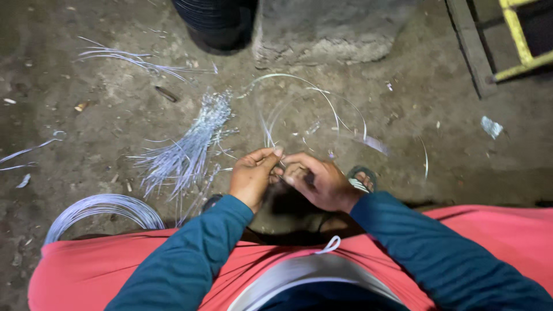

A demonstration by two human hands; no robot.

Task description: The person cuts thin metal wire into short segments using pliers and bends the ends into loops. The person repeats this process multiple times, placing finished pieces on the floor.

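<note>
Down low over the dirt floor [103, 121], the left hand [252, 176] and right hand [322, 181] meet, each grip pinched shut on thin looped wire [322, 95] curving away, with a bundle of cut wires [190, 144] just left.

you: 2 long teal-blue sleeves [190, 253] | coral-red shorts [92, 270], white drawstring [329, 245] | sandal [362, 175] on your foot

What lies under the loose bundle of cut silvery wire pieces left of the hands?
Bare grey dirt floor shows under the bundle of cut silvery wire pieces; whatever sits beneath its dense middle is covered.
</note>
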